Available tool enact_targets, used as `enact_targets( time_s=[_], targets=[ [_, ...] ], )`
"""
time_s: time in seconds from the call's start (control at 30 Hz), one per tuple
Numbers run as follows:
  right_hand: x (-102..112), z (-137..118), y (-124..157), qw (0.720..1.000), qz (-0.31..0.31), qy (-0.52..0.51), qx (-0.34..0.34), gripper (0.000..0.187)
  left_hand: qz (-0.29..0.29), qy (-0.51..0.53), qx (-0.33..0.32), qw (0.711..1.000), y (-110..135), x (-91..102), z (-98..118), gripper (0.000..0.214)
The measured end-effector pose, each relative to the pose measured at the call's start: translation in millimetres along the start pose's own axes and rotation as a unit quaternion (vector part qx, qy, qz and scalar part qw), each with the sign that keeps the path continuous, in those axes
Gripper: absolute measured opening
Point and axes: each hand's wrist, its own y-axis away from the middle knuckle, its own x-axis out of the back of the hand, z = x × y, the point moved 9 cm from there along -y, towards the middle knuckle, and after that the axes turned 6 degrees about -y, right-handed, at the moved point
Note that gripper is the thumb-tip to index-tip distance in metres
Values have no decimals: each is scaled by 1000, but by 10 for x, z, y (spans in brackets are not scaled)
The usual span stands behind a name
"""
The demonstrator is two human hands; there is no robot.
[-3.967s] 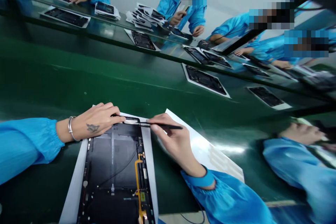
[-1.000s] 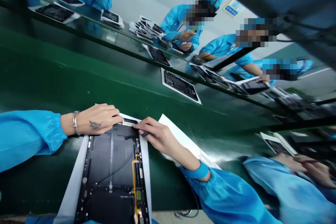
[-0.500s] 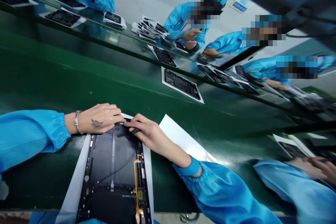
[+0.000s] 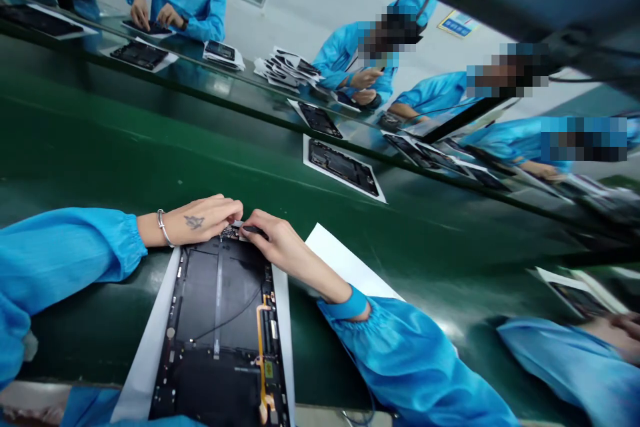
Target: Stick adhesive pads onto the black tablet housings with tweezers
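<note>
An opened tablet (image 4: 200, 310) lies in front of me, its dark inside, orange flex cable (image 4: 261, 340) and thin black wire showing. Under it is a white sheet (image 4: 145, 353). My left hand (image 4: 203, 219) rests over the tablet's top edge with fingers bent and pressed together; what they pinch is hidden. Close beside it, my right hand (image 4: 273, 238) grips a short black tool (image 4: 256, 232) whose kind I cannot make out. The tool's end is at the small parts along the top edge, near my left fingertips.
Another white sheet (image 4: 345, 267) lies right of the tablet. Ahead, an opened tablet (image 4: 341, 165) sits on paper on the green table (image 4: 125, 147). Co-workers in blue sit along the far side with more tablets and a stack (image 4: 287, 69). A co-worker's sleeve (image 4: 550, 353) is at right.
The view has shifted slightly. My left hand has slid a little right along the top edge. My right fingers have drawn in, and more of the black tool shows.
</note>
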Motion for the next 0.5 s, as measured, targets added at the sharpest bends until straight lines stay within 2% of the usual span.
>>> enact_targets(
  time_s=[0.13, 0.2, 0.3, 0.37, 0.43, 0.5],
  targets=[
    [21, 34, 19, 1000, -14, 13, 2, 15, 1, -42, 44, 998, 42, 7, -134, 21],
    [148, 100, 5, 999, -19, 45, -4, 14, -18, -89, 64, 994, 56, -8, -183, 23],
    [627, 262, -130, 994, 42, 100, -19, 17, -69, -140, 71, 985, 50, -50, -217, 17],
    [1081, 481, -269, 977, 115, 162, -80, 22, -83, -129, 87, 984, 25, -5, -304, 18],
    [1469, 765, -419, 949, 159, 219, -163, 24, -70, -108, 132, 983, -14, 162, -533, 19],
    [1707, 1014, -594, 934, 181, 231, -206, 26, -42, -105, 192, 975, -44, 448, -894, 20]
  ],
)
